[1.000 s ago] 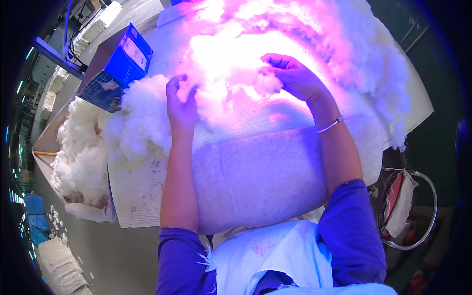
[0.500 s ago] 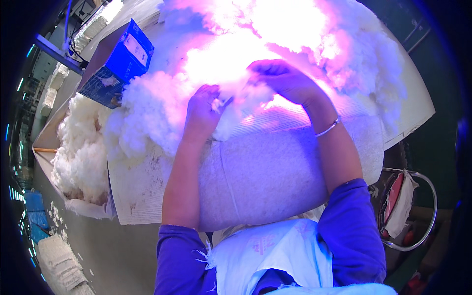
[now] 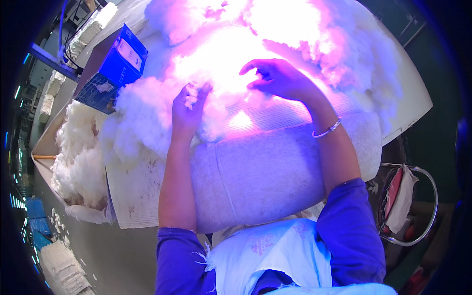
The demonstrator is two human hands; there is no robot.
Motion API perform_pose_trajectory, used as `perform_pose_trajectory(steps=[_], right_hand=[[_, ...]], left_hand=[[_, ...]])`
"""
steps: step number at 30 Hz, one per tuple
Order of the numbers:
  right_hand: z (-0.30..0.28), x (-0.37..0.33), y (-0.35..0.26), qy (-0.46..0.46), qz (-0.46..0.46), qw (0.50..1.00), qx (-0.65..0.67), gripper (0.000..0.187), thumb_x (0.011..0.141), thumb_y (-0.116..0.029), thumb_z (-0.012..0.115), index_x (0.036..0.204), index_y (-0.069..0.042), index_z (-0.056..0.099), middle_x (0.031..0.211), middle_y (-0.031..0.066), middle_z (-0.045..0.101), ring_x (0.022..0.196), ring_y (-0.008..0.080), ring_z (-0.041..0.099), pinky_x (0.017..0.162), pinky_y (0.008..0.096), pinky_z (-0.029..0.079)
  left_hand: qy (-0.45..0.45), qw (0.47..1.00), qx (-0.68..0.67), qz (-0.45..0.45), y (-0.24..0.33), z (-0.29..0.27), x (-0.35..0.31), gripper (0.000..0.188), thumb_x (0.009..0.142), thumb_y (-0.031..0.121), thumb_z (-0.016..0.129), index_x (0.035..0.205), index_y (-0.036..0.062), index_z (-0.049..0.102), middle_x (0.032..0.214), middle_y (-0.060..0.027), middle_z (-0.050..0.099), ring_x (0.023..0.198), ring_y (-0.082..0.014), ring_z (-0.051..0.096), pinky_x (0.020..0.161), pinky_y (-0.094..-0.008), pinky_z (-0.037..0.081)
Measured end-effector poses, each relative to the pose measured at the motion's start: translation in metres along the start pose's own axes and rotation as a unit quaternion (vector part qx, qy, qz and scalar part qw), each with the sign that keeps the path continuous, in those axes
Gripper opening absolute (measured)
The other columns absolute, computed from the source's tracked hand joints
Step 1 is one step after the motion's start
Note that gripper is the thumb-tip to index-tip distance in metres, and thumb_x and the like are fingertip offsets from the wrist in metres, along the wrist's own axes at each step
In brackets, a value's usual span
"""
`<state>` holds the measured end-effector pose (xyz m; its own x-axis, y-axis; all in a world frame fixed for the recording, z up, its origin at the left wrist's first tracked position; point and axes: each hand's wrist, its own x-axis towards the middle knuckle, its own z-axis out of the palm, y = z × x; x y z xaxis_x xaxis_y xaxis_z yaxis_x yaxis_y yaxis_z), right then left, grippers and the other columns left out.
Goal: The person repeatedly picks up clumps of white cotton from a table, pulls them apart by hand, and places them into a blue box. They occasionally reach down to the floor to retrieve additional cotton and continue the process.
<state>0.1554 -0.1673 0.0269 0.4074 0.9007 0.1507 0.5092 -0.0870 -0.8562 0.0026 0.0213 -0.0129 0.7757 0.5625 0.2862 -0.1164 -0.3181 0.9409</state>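
My left hand [image 3: 186, 115] is closed on a small tuft of white fluffy fibre [image 3: 191, 98], which pokes up between the thumb and fingers. Loose fibre [image 3: 132, 110] lies against that hand on its left side. My right hand [image 3: 285, 81], a bangle on its wrist, hovers to the right over the brightly lit table. Its index finger and thumb curve apart, and nothing shows between them. Glare washes out the fibre beyond both hands. A pale padded cloth [image 3: 260, 172] covers the table's near edge beneath my forearms.
A blue cardboard box [image 3: 118, 66] stands at the table's left. Beside it, an open container [image 3: 46, 174] holds more fluffy fibre. Fibre piles [image 3: 364, 73] spread over the far right. A metal-framed chair [image 3: 432, 206] is at the right, and white stacks [image 3: 64, 265] lie lower left.
My left hand has shifted left and turned its fingers up, with the tuft now between them. My right hand has moved slightly left, and its thumb and index finger show farther apart.
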Motion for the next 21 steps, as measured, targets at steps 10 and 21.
perform_pose_trajectory(steps=[10, 21], right_hand=[[0.038, 0.015, 0.011, 0.076, -0.117, 0.986, -0.094, 0.015, 0.08, -0.018, 0.064, 0.089, -0.006, 0.067, 0.072, 0.0073, 0.065, 0.064, 0.0188, 0.063, 0.063, 0.0323, 0.05], [0.016, 0.009, -0.003, 0.006, -0.017, 0.998, 0.061, 0.021, 0.08, -0.012, 0.067, 0.1, -0.007, 0.064, 0.072, -0.0004, 0.058, 0.066, 0.0075, 0.056, 0.058, 0.0249, 0.047]], left_hand=[[-0.117, 0.977, 0.138, 0.116, 0.005, 0.002, -0.008, 0.028, 0.079, 0.004, 0.064, 0.106, -0.0013, 0.059, 0.102, -0.008, 0.063, 0.094, -0.0137, 0.059, 0.081, -0.0258, 0.048], [-0.076, 0.991, -0.106, 0.004, -0.006, -0.005, -0.005, 0.028, 0.084, -0.001, 0.059, 0.111, -0.0013, 0.055, 0.095, -0.0052, 0.061, 0.093, -0.0127, 0.06, 0.078, -0.0217, 0.048]])
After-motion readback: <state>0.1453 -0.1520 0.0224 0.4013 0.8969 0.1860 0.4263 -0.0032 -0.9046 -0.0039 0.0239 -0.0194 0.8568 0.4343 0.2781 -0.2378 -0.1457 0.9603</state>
